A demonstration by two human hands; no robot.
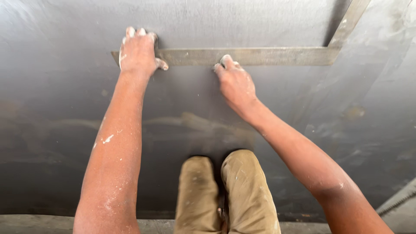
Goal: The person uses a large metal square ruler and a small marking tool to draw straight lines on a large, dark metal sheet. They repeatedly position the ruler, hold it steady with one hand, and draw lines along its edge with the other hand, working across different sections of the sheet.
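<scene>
A large metal framing square (pixel 260 56) lies flat on a dark grey sheet (pixel 65 86). Its long arm runs left to right and its short arm angles up at the top right. My left hand (pixel 138 52) presses down on the left end of the long arm, fingers spread over it and thumb along its lower edge. My right hand (pixel 234 82) rests at the lower edge of the long arm near its middle, fingertips touching the metal; whether it holds anything small is hidden. Both hands and forearms are flecked with white dust.
My knees in tan trousers (pixel 225 195) rest on the sheet at the bottom centre. The sheet's near edge (pixel 43 216) runs along the bottom, with pale floor below. A threaded rod or ribbed bar (pixel 401 201) shows at the bottom right corner.
</scene>
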